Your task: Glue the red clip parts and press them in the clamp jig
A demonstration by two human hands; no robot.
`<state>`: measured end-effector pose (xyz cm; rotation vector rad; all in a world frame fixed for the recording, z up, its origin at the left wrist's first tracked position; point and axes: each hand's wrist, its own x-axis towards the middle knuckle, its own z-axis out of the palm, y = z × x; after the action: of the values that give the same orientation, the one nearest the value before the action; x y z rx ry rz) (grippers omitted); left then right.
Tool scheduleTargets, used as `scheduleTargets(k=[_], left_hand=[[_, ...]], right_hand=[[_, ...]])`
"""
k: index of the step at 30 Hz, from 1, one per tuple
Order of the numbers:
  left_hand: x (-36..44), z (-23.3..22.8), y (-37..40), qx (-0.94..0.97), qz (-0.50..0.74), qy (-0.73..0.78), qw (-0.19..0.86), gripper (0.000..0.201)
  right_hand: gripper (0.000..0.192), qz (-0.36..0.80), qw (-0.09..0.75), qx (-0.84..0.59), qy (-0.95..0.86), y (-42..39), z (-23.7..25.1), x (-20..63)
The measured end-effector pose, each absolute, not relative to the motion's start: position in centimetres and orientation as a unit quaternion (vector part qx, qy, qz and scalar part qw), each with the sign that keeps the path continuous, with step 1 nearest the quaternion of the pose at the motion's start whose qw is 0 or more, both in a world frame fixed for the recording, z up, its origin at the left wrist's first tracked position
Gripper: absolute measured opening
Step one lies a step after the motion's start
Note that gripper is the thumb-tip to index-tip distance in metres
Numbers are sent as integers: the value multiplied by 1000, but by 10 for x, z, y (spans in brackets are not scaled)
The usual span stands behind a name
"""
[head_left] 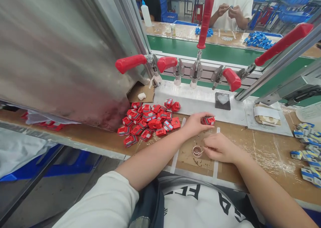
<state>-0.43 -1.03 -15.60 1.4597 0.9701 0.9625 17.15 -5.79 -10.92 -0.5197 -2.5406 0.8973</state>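
Observation:
My left hand (198,123) is closed around a small red plastic part (209,121) with grey edges, held just above the bench. Close to it, my right hand (220,147) pinches a thin pale stick (200,152), whose tip is in a small round cup (194,155). The cup stands on the bench between two white tape strips, and its contents are too small to make out. A heap of similar red parts (154,123) lies to the left of my hands.
Red-handled toggle clamps (205,20) line a metal rail beyond the bench. A dark square pad (222,104) lies under them. Blue, grey and yellow parts (309,154) are at far right. A metal panel (75,54) bounds the left. Opposite, a person (233,7) handles a small blue part.

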Motion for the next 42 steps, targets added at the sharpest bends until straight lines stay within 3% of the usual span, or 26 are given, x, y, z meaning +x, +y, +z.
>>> scheduleTargets(k=[3,6,8,24,42], left_hand=[[-5,-154,-11,616,395,412,544,51],[-6,-150,-13,617,376,425,545,52],[-7,-147,-14,622,363,427,546,52],[-6,-141,-15,657,342,444,504,50],[-7,-141,-17,679,336,458,466,45]], right_hand=[[37,331,317,-221,-861,-49,-111,187],[39,298,468,-351,-754,-37,-114,201],[41,275,499,-424,-704,-30,-115,205],[42,281,433,-453,-727,-20,-123,200],[36,149,433,-451,-766,-31,-110,201]])
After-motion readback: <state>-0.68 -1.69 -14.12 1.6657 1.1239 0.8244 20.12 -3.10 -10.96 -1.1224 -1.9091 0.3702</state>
